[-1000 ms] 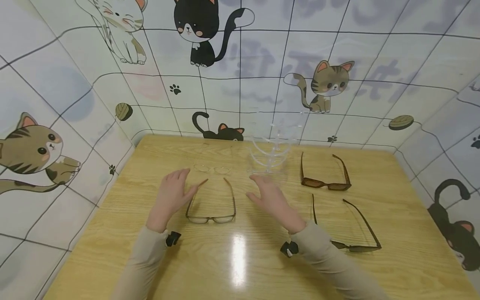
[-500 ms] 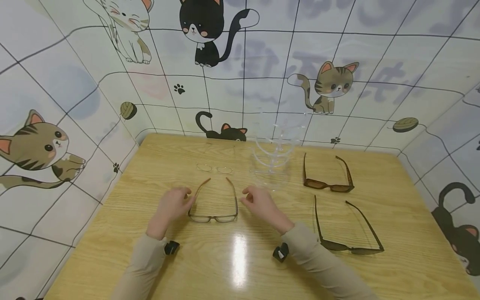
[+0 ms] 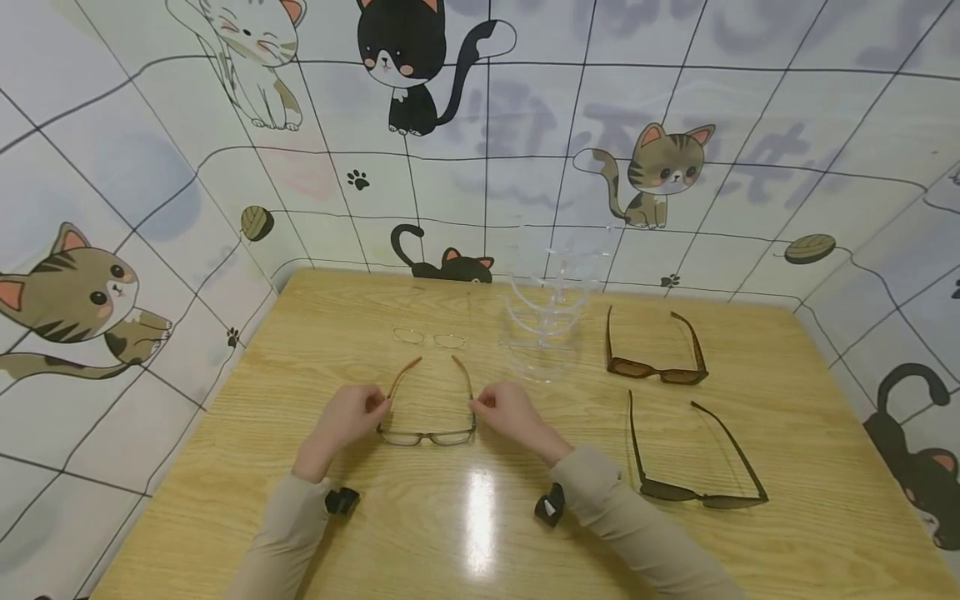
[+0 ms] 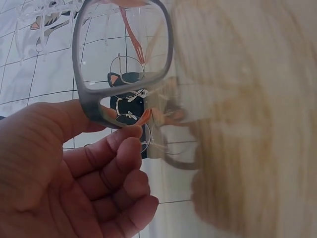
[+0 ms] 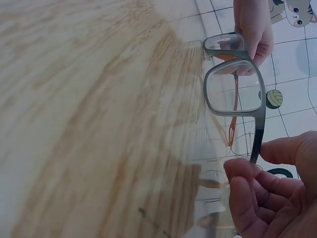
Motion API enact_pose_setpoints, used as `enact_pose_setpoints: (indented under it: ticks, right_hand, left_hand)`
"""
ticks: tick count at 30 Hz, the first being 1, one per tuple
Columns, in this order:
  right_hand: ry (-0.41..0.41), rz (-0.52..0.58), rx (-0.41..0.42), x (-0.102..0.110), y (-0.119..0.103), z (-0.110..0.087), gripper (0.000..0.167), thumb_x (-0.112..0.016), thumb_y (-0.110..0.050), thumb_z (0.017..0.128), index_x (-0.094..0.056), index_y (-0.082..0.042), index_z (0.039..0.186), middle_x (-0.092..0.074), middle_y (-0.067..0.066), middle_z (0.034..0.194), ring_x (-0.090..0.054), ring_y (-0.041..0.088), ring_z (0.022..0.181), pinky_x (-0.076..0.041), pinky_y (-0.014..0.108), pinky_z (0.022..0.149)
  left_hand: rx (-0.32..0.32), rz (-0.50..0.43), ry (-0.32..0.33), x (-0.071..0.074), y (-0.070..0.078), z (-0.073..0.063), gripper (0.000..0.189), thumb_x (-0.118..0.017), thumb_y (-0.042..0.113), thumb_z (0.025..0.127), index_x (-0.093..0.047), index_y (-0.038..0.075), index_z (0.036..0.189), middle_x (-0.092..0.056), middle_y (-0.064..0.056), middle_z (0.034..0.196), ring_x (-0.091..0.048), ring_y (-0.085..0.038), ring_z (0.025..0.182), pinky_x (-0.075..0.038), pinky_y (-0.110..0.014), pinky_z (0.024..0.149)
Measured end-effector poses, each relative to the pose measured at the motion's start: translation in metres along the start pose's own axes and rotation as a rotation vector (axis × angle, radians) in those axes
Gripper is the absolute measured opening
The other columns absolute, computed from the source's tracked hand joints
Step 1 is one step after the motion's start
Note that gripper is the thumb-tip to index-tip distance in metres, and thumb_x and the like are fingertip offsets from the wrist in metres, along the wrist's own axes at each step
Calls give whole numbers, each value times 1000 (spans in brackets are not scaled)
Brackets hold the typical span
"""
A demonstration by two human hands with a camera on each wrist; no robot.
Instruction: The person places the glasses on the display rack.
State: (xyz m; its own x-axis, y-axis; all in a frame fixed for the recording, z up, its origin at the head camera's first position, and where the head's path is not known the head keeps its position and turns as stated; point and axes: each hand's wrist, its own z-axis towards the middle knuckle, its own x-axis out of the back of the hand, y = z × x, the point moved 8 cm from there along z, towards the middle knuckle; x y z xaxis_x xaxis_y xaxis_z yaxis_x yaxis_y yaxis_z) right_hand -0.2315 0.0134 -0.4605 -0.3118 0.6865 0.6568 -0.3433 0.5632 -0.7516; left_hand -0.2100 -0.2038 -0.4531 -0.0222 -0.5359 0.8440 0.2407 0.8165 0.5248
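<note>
A pair of eyeglasses with a grey frame [image 3: 425, 437] and orange-brown temple tips sits at the middle of the wooden table, its arms unfolded and pointing away from me. My left hand [image 3: 348, 421] pinches the left temple between thumb and index finger. On the other side, my right hand [image 3: 513, 417] pinches the right temple. Close up in the right wrist view, thumb and fingertips meet on the dark part of the temple [image 5: 257, 144], just behind the lens rim. The left wrist view has the front frame [image 4: 91, 94] above the curled fingers of my left hand [image 4: 84, 173].
Thin wire-rimmed glasses [image 3: 448, 341] lie just behind the grey pair. A clear acrylic display stand [image 3: 543, 329] with curved tiers is at the back. Brown sunglasses [image 3: 681, 377] and black sunglasses [image 3: 669, 492] lie at the right. Cat-print walls [image 3: 525, 187] border the table [image 3: 420, 533].
Both hands have come down and inward from either side of the grey eyeglasses, their fingers closing on the two temples. The eyeglasses have stayed in place on the table.
</note>
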Motion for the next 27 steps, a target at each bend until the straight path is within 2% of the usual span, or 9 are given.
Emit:
enact_pose_setpoints:
  ticks: [5,12,17,20,24,27]
  right_hand:
    - [-63,106,-54,-8,6,0,28,-60,-10,90,-65,-1,65,-55,2,48,-43,5,38,-34,17,37]
    - [-113,298,-214,-10,14,-7,25,-58,-11,92,-66,3,72,-61,9,57,-55,14,46,-49,27,44]
    - [-96,281,-207,3,12,-15,23,-56,-11,93,-67,4,80,-62,8,60,-59,17,51,-53,31,48]
    - [-75,284,-215,13,10,-23,24,-55,-12,93,-66,3,78,-60,4,59,-59,17,53,-53,34,50]
    - [-47,320,-227,26,10,-35,24,-56,-12,93,-64,4,77,-60,4,59,-58,18,53,-52,35,50]
    - [-44,348,-215,34,12,-42,25,-55,-12,94,-63,6,79,-60,5,61,-57,19,51,-49,34,47]
  left_hand:
    - [23,-108,2,-4,-8,-3,14,-64,9,86,-64,6,72,-55,3,60,-40,-8,49,-37,-23,46]
    - [144,-254,-19,-5,-12,-3,15,-62,10,88,-67,0,79,-57,1,59,-40,-8,47,-34,-21,43]
    - [204,-393,-91,-11,-9,-1,18,-60,15,92,-67,-1,85,-57,-1,57,-46,-14,49,-38,-24,44]
    - [222,-501,-137,-16,-4,0,21,-60,16,93,-65,-4,89,-55,-2,57,-49,-17,51,-41,-25,45]
    - [210,-615,-193,-23,7,4,26,-59,18,94,-62,-8,92,-53,-1,59,-48,-16,53,-43,-27,48]
    - [193,-660,-225,-28,16,8,28,-58,18,94,-61,-10,94,-53,-1,60,-48,-15,55,-46,-28,52]
